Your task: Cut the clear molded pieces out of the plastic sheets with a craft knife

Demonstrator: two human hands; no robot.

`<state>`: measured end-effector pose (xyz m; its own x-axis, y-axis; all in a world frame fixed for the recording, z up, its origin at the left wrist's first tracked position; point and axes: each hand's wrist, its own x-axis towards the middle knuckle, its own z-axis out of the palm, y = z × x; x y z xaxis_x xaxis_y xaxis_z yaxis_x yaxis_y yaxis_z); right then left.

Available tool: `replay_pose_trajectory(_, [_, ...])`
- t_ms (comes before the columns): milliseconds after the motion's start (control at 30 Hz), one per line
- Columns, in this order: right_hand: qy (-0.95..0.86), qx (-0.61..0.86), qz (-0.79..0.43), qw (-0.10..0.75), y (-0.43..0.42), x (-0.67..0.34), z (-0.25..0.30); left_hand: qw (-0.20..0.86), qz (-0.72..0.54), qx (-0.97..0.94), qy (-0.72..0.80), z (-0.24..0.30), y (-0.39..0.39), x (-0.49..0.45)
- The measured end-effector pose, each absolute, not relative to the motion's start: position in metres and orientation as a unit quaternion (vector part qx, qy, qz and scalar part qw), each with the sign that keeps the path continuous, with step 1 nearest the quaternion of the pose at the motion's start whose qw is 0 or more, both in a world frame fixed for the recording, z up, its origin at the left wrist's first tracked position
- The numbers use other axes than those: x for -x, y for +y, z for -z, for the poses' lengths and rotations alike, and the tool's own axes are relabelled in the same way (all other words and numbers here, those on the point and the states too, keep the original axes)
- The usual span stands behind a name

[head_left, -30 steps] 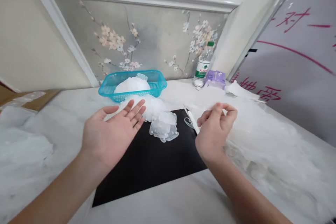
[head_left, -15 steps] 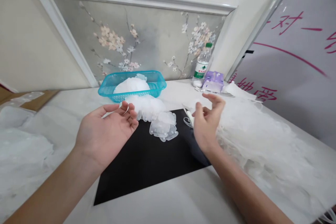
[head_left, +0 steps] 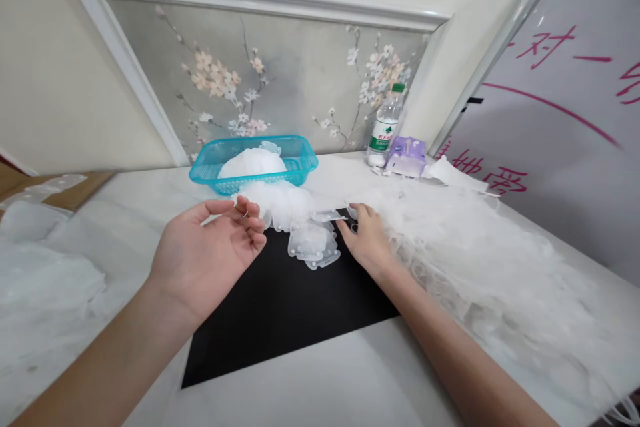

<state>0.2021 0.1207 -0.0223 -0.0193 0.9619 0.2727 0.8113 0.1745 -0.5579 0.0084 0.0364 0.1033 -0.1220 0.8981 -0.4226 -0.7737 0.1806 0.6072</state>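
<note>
My left hand (head_left: 210,247) is held palm up over the left part of a black sheet (head_left: 280,320), fingers loosely curled and nothing clear in them. A thin pale line shows by its fingertips, too small to name. My right hand (head_left: 367,240) reaches down at the sheet's far right edge, thumb and forefinger apart. A thin whitish strip (head_left: 327,215) lies close to its thumb tip. Between the hands, several translucent plastic pieces with white dots (head_left: 313,243) overlap on the sheet. Behind them is a heap of white pieces (head_left: 283,203).
A blue plastic basket (head_left: 215,177) holding a white mound stands at the back. A bottle with a green cap (head_left: 384,127) and a purple packet (head_left: 407,155) are beside the wall. Translucent plastic piles lie at right (head_left: 500,267) and left (head_left: 45,300).
My right hand has come down and left from above the table to the sheet's far edge. The strip now shows by its thumb. My left hand has barely moved.
</note>
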Motion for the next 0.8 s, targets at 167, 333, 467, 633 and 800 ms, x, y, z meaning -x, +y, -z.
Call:
replay_pose_trajectory(167, [-0.732, 0.609, -0.110, 0.286, 0.129, -0.210, 0.032, 0.662, -0.630, -0.077, 0.399, -0.102, 0.036, -0.008])
replay_pose_trajectory(333, [-0.721, 0.540, -0.046, 0.432, 0.115, -0.205, 0.011, 0.649, -0.615, -0.092, 0.439, -0.101, 0.038, -0.010])
replay_pose_trajectory(467, [-0.701, 0.420, -0.328, 0.475, 0.088, -0.195, -0.025, 0.580, -0.626, -0.128, 0.505, -0.092, 0.048, -0.013])
replay_pose_trajectory(633, [-0.663, 0.284, -0.581, 0.376, 0.063, -0.179, -0.038, 0.734, -0.507, -0.125, 0.435, -0.077, 0.050, -0.021])
replay_pose_trajectory(800, [-0.713, 0.332, -0.406, 0.465, 0.058, -0.175, -0.022, 0.839, -0.406, -0.128, 0.339, -0.079, 0.040, -0.026])
